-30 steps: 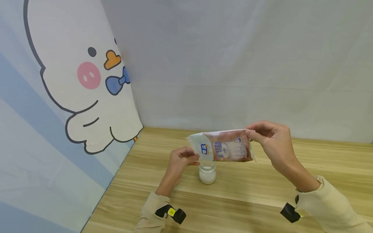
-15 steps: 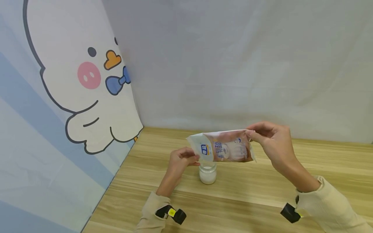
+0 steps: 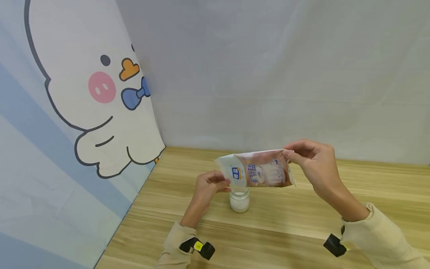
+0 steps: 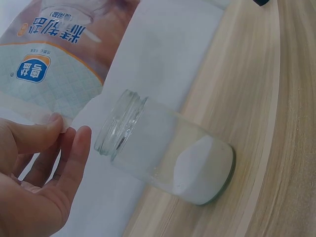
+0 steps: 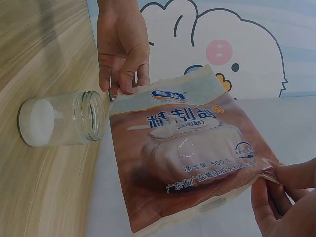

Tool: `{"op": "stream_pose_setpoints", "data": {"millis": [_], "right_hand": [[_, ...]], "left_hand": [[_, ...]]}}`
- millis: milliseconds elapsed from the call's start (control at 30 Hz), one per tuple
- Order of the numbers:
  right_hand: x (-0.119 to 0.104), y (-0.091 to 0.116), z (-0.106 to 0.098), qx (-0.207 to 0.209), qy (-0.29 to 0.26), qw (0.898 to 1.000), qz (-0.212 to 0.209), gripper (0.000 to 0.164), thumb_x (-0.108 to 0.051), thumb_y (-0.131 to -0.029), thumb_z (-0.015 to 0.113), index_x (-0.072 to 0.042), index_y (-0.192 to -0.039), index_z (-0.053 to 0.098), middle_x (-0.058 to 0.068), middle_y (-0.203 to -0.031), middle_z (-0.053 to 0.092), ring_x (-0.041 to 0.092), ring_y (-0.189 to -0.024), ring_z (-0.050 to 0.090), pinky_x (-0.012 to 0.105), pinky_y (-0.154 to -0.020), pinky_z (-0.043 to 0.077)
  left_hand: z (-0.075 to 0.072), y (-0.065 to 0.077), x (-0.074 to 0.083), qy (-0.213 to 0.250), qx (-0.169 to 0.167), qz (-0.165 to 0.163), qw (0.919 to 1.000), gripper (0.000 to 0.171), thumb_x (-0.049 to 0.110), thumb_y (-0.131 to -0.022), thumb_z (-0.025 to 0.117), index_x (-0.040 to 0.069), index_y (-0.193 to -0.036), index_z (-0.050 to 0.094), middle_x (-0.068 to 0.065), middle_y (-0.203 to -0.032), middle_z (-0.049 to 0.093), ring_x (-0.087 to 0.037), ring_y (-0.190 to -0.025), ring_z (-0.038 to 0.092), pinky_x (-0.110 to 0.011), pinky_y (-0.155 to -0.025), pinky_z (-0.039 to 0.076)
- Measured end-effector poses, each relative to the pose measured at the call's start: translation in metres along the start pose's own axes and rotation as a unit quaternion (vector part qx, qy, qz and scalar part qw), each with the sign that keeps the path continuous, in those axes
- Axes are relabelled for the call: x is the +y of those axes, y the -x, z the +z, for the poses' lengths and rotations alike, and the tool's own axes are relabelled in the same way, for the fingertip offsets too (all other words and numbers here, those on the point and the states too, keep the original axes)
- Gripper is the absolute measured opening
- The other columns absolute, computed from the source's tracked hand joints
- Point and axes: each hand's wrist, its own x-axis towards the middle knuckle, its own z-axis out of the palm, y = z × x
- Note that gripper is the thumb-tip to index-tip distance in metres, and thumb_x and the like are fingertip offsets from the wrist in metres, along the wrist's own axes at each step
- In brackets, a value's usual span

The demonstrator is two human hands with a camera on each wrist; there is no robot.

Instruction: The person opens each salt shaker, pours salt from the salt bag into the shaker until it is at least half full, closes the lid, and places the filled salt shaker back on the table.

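A brown and pale blue salt bag [image 3: 265, 172] is held in the air, tilted, between both hands. My left hand [image 3: 205, 188] pinches a corner of its pale blue end between thumb and fingers. My right hand [image 3: 319, 168] grips the upper corner of the brown end, which sits higher. Below the pale blue end, a lidless glass jar [image 3: 239, 204] stands upright on the table, partly overlapped by the bag in the head view. White salt [image 4: 197, 165] lies heaped to one side in the jar's bottom. The left fingertips are close to the jar's mouth.
The wood-grain table [image 3: 302, 224] ends at a grey-white backdrop [image 3: 268, 74] behind. On the left stands a panel [image 3: 67, 149] printed with a white cartoon bird. A black wrist camera [image 3: 205, 249] sits on each sleeve.
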Motion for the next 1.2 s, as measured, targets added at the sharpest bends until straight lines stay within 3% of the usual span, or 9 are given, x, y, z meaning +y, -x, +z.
{"op": "stream_pose_setpoints", "data": {"millis": [533,767,1200], "right_hand": [[-0.0038,-0.0006,0.0003,0.003,0.004,1.0,-0.004,0.016,-0.011,-0.088,0.068,0.004,-0.093,0.07,0.001,-0.084,0.066,0.01,-0.075,0.062,0.016,-0.069,0.055],[-0.0056,-0.0016,0.0009,0.003,0.0,1.0,-0.001,0.016,-0.011,-0.088,0.068,0.004,-0.093,0.069,0.001,-0.083,0.066,0.01,-0.075,0.062,0.017,-0.069,0.055],[-0.0079,-0.0023,0.0017,0.003,0.001,1.0,0.004,0.017,-0.012,-0.088,0.068,0.004,-0.094,0.07,0.002,-0.083,0.067,0.011,-0.075,0.063,0.018,-0.069,0.055]], "left_hand": [[0.0005,0.0019,0.0015,0.002,-0.001,-0.002,1.0,0.015,-0.009,-0.081,0.067,-0.014,-0.094,0.064,-0.016,-0.086,0.065,-0.032,-0.078,0.066,-0.039,-0.072,0.06],[0.0,0.0023,0.0011,-0.002,-0.005,-0.003,1.0,0.015,-0.007,-0.081,0.068,-0.013,-0.094,0.064,-0.015,-0.085,0.065,-0.024,-0.073,0.066,-0.038,-0.072,0.06],[-0.0003,0.0031,0.0016,0.001,-0.007,-0.008,0.9999,0.015,-0.007,-0.081,0.068,-0.012,-0.095,0.065,-0.014,-0.084,0.066,-0.033,-0.076,0.065,-0.04,-0.072,0.06]]}}
